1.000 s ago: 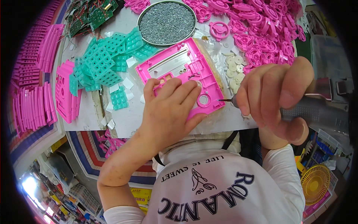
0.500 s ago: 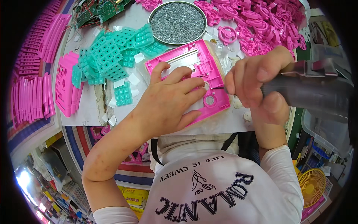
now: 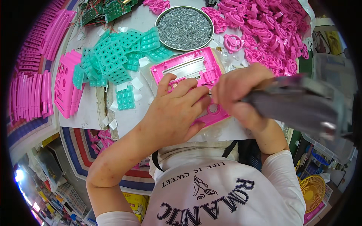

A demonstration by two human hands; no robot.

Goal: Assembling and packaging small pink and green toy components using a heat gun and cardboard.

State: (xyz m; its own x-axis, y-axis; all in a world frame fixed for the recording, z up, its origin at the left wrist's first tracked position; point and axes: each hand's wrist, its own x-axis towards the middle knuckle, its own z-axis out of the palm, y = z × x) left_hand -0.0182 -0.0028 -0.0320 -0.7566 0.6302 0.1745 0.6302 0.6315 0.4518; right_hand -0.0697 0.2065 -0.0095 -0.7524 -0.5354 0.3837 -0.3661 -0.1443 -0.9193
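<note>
Close to the near edge of the white table (image 3: pixel 85 116), we saw a shallow, open, pink plastic case (image 3: pixel 206 77) lying at a slant. The left hand (image 3: pixel 167 111) lay over its left side, fingers spread apart and the thumb near the case's near edge. The right hand (image 3: pixel 241 96) was curled tightly around a grey, tube-shaped power screwdriver (image 3: pixel 294 103) over the case's right side. The hand and tool were blurry and the tip was hidden, so we could not tell if it touched the case.

To the left we saw one small, see-through teal keypad (image 3: pixel 125 98) with white paper bits (image 3: pixel 137 83) around it. Flat pink plastic panels with holes (image 3: pixel 64 88) leaned together by the left edge. Farther back was a messy heap of teal keypads (image 3: pixel 113 56). Near the far edge, a round metal tray (image 3: pixel 184 49) held tiny silver metal pieces (image 3: pixel 184 28). Pink plastic rings (image 3: pixel 264 32) filled the far right corner, and green circuit boards (image 3: pixel 109 13) lay at the far left corner.
</note>
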